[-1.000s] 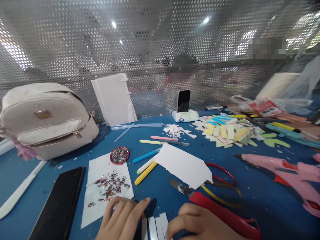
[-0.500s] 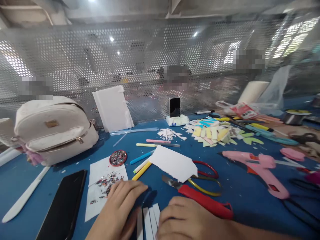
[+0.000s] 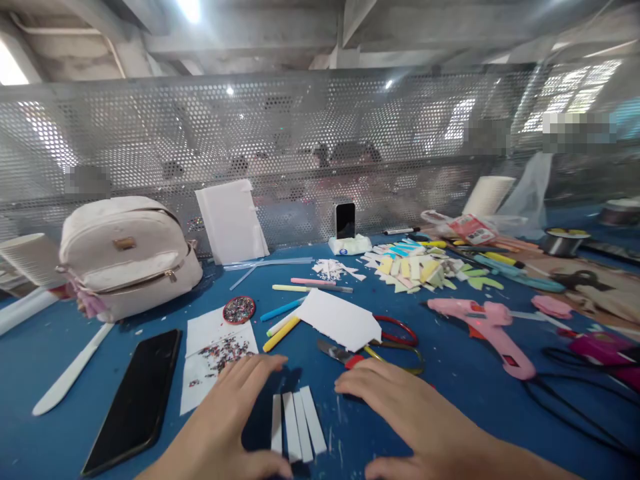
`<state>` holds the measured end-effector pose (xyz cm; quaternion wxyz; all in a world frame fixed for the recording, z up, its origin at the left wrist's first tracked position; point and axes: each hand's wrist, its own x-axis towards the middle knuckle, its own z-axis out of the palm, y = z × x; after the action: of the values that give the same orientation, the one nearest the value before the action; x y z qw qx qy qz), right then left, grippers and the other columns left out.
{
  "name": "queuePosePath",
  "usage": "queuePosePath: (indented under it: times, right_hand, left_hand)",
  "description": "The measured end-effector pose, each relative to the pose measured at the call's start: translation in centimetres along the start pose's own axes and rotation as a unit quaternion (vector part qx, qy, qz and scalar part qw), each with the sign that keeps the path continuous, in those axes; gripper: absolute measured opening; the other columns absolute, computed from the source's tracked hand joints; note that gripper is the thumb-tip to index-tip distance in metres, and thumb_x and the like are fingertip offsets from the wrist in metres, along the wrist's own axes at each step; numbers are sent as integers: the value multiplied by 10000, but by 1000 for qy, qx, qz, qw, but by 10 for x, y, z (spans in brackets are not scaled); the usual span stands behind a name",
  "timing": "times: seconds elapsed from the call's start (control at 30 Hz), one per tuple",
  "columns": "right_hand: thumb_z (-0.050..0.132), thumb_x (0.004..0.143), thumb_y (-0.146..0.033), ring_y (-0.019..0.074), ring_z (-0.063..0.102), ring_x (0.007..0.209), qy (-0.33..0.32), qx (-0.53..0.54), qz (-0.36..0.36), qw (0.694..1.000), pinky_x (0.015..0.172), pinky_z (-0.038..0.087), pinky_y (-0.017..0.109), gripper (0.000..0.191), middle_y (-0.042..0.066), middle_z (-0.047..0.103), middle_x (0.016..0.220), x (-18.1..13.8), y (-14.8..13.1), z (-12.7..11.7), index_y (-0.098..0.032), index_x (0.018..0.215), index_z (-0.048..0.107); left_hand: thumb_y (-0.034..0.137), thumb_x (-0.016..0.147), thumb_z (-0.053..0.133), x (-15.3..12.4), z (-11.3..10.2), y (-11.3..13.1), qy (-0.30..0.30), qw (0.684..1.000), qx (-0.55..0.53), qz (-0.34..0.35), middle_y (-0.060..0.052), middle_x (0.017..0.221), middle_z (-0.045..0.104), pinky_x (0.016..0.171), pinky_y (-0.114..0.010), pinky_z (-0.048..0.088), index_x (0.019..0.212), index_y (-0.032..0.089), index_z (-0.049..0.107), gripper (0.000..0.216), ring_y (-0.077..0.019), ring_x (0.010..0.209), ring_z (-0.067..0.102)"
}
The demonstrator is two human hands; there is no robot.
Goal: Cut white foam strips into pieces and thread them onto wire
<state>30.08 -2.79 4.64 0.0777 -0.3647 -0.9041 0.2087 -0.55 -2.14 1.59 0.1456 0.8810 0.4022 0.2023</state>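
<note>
Several narrow white strips (image 3: 299,425) lie nearly side by side on the blue table, fanned slightly apart. My left hand (image 3: 227,413) is open at their left, its thumb close to the lower ends and its fingertips by the paper with glitter bits. On the right, my right hand (image 3: 400,407) is open too, fingers spread and apart from the strips. It partly covers the red-handled cutters (image 3: 350,360). Beyond the hands, a white card (image 3: 340,320) rests over the handles of scissors (image 3: 397,330) and the ends of some markers (image 3: 281,333).
A black phone (image 3: 135,400) and a white plastic knife (image 3: 73,377) lie left, before a white backpack (image 3: 130,260). A pink glue gun (image 3: 480,327) with a black cord lies right. Paper scraps (image 3: 415,267) are piled behind. A perforated metal screen (image 3: 300,127) stands at the back.
Both hands have opened and moved apart from the white strips, which now show fully between them. My right hand has shifted over the red cutters. The camera view has tilted up a little.
</note>
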Motion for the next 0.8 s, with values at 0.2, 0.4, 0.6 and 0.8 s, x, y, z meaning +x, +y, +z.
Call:
queuePosePath:
  times: [0.2,0.4,0.6,0.8]
  right_hand:
    - [845,767,-346,322,515,1252,8,50,34,998,1068,407,423,680,134,581,1358,17,-15,16,-169,1351,545]
    - [868,743,-343,320,518,1225,12,57,24,998,1045,410,440,689,117,592,1322,30,-17,18,-179,1328,542]
    - [861,754,-359,311,507,1230,14,56,6,998,1049,395,428,677,107,586,1328,33,-18,17,-179,1321,538]
    - [890,719,-323,294,538,1196,9,70,21,997,1017,419,399,673,96,614,1273,37,-20,14,-182,1287,557]
  left_hand:
    - [603,579,887,-16,13,-1,-12,999,13,-50,-121,1291,619,1018,-612,405,1497,335,305,1119,-419,1176,578]
    - [414,544,968,-23,16,-4,16,998,-20,-59,-66,1169,661,966,-508,423,1459,375,331,1116,-355,1060,617]
    - [369,589,954,-16,10,2,-5,997,-33,-71,-55,1120,682,995,-526,383,1403,327,418,976,-337,1041,636]
    - [419,582,943,-6,7,11,-10,997,-18,-74,-71,1078,697,984,-540,401,1377,277,469,937,-343,1006,650]
